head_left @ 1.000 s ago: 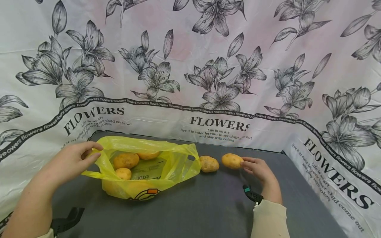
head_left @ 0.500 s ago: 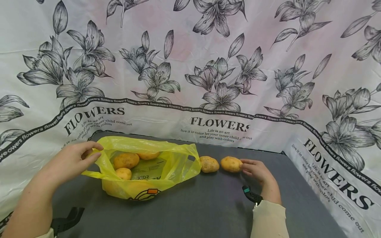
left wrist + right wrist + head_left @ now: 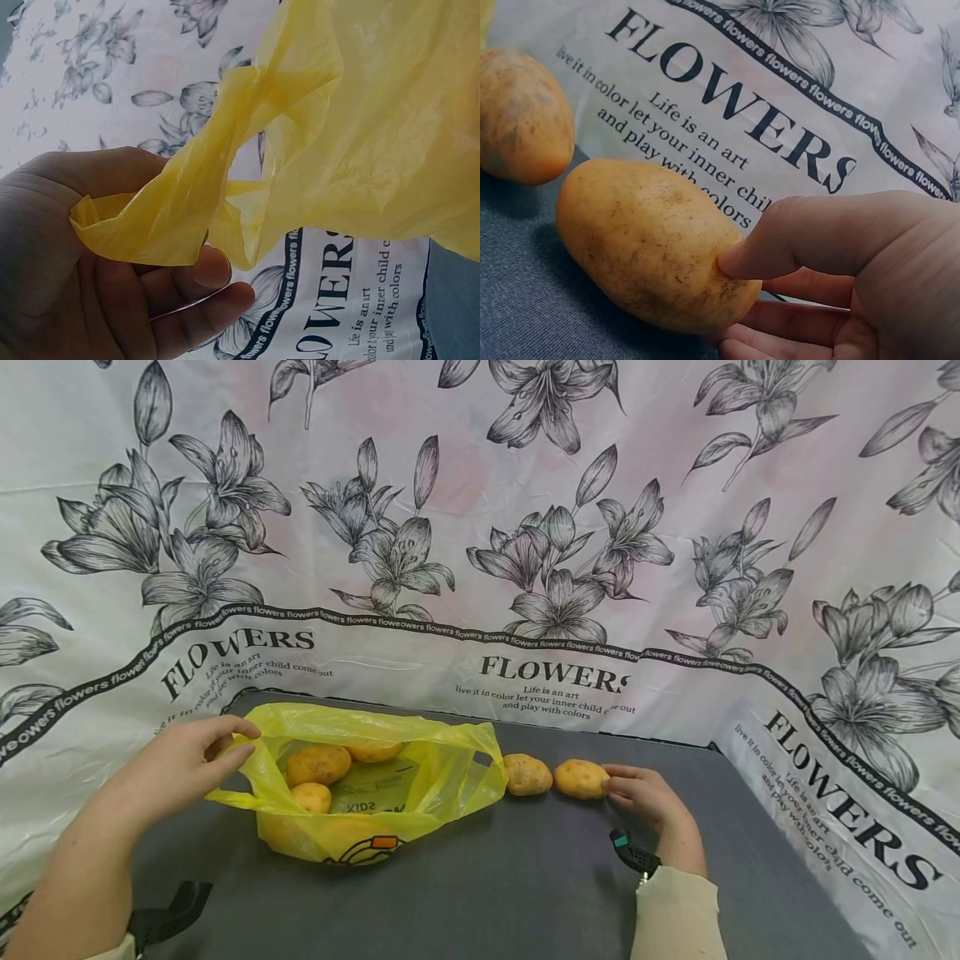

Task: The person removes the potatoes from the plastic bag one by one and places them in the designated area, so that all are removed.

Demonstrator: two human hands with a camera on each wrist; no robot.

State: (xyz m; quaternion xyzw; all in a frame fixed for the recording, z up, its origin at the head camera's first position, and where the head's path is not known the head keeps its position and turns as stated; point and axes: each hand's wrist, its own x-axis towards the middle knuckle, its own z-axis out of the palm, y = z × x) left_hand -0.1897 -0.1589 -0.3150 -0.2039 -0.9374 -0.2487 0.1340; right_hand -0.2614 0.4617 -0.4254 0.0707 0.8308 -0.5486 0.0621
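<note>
Backing potatoes point(image 3: 581, 778), grey tabletop point(image 3: 465, 893): flowered cloth point(image 3: 457, 572)

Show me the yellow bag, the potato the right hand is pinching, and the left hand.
Yellow bag point(image 3: 330, 835), head view, front wall.
Pinched potato point(image 3: 649, 244), right wrist view, middle of visible side.
Left hand point(image 3: 178, 762), head view, back of hand.

Head view, clock centred on right hand point(image 3: 645, 795). I have bare grey table point(image 3: 517, 881) at 8 o'clock, a narrower strip at 3. At 9, obstacles in line — held potato point(image 3: 581, 779), second potato point(image 3: 527, 774) just beside it, yellow bag point(image 3: 465, 797), left hand point(image 3: 187, 760). At 12 — printed cloth point(image 3: 480, 560).
</note>
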